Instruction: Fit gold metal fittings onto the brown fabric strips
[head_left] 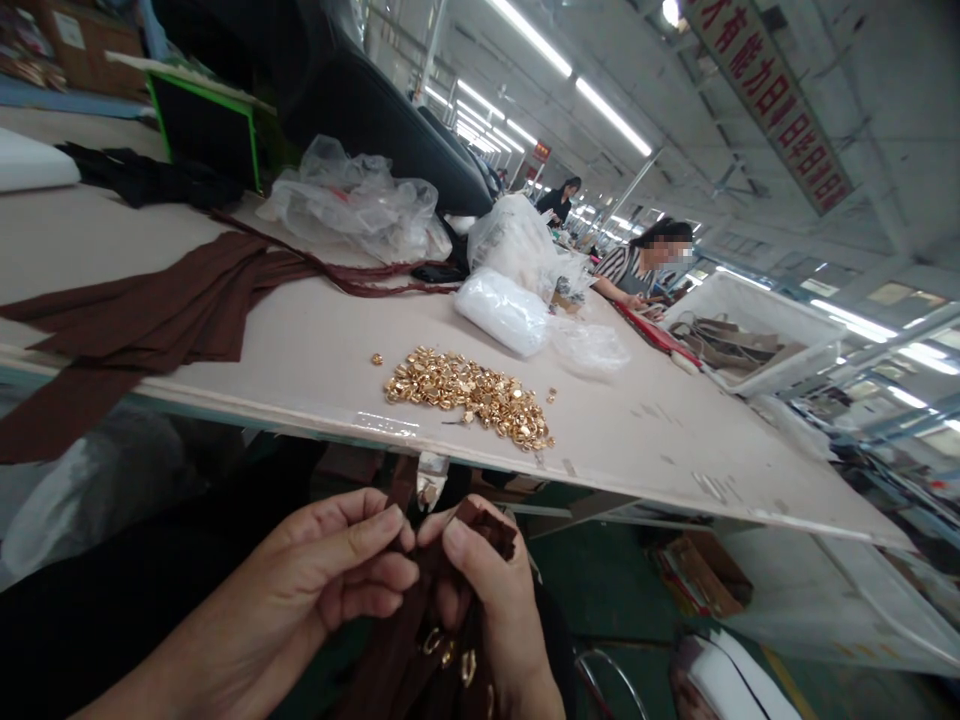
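My left hand (330,570) pinches a dark brown fabric strip (402,485) just below the table's front edge. Beside it, my right hand (491,590) is closed round more brown strips (487,522), some folded over its fingers. Gold-coloured rings (469,667) hang on the strips under my hands. A small metal clamp-like fitting (431,480) sticks out from the table edge just above my fingertips. On the table lies a pile of small gold metal pieces (469,395), with a single piece (376,358) apart to its left.
Brown fabric strips (165,300) overhang the table (645,440) at left. Clear plastic bags (502,310) lie behind the gold pile. A white bin (795,325) holds straps at right, near a person in a striped top (619,270). Below stands a cardboard box (712,572).
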